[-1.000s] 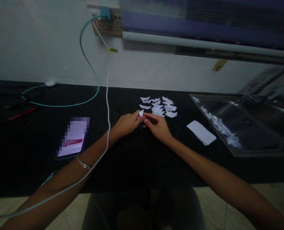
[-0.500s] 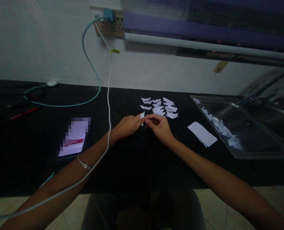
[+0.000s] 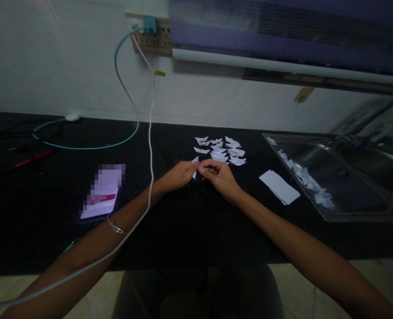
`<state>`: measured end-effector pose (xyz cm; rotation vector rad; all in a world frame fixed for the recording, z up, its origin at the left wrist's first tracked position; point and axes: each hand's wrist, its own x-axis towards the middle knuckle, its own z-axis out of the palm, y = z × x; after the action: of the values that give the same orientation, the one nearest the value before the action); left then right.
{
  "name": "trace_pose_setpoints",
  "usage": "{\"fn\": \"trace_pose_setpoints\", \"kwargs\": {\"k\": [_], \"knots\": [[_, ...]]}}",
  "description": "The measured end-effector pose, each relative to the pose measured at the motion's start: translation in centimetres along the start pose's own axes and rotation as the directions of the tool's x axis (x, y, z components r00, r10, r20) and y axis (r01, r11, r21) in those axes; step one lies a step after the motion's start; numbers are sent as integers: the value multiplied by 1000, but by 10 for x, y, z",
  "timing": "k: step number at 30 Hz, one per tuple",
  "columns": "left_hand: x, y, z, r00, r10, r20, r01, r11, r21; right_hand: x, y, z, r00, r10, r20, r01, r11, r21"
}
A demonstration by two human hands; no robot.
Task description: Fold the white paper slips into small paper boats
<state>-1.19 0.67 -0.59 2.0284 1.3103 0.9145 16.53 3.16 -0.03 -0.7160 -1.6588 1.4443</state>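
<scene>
A small piece of folded white paper (image 3: 194, 174) is pinched by my left hand (image 3: 180, 173), its thumb lying across the paper. My right hand (image 3: 219, 176) is closed in a pinch, its fingertips right against the left thumb and the paper's edge. Whatever lies between the right fingertips is hidden. Just beyond the hands, several folded paper boats (image 3: 236, 152) stand grouped on the black countertop (image 3: 190, 239). To the right of my right hand lies a stack of white paper slips (image 3: 279, 186).
More folded white papers (image 3: 307, 179) line the left side of the metal sink (image 3: 359, 190). A phone (image 3: 105, 190) lies at left, near a red pen-like object (image 3: 33, 158). A white cable (image 3: 150, 141) hangs across my left forearm. A teal cable (image 3: 83, 147) loops behind.
The folded paper has tilted and dropped slightly in my left fingers. My right fingers have drawn in from lying over the paper to a tighter pinch beside the left thumb.
</scene>
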Motion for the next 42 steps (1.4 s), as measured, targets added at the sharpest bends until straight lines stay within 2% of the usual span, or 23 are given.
{"fn": "trace_pose_setpoints", "kwargs": {"k": [2, 5, 7, 11, 13, 19, 22, 26, 31, 35, 39, 42], "knots": [[-1, 0, 1, 999, -42, 1, 42, 998, -45, 0, 1, 1, 1000, 1, -13, -1, 1000, 12], [-3, 0, 2, 988, -141, 57, 147, 981, -127, 0, 4, 1, 999, 16, -39, -15, 999, 36], [-4, 0, 1, 983, -151, 100, 163, 978, -129, 1, 5, 0, 999, 17, -50, -15, 999, 47], [-3, 4, -3, 991, -34, 133, 27, 998, 54, 2, 6, -2, 998, 22, -51, -19, 999, 48], [-3, 6, -3, 989, -16, 145, -7, 988, 154, 3, 6, -3, 999, 5, -37, -4, 1000, 24], [-6, 15, -3, 987, -106, 123, 45, 906, 421, 7, 9, -9, 997, -77, 3, 77, 996, -51], [-7, 17, -5, 990, -115, 83, 65, 891, 450, 10, 9, -12, 994, -100, -33, 97, 991, -89], [-4, 12, -6, 989, -127, 72, 79, 878, 472, 15, 8, -21, 989, -131, -73, 107, 957, -270], [-4, 7, -7, 992, -84, 97, 29, 882, 470, 20, 1, -37, 979, -202, -39, 149, 828, -540], [-5, 7, -11, 989, -35, 142, -32, 897, 441, 36, -7, -45, 969, -212, 131, 239, 650, -721], [-6, 6, -13, 987, -12, 161, -54, 914, 403, 67, -9, -43, 949, -88, 304, 311, 440, -843], [-6, 5, -13, 988, -8, 156, -55, 917, 395, 93, -7, -38, 930, 39, 366, 323, 388, -863]]}}
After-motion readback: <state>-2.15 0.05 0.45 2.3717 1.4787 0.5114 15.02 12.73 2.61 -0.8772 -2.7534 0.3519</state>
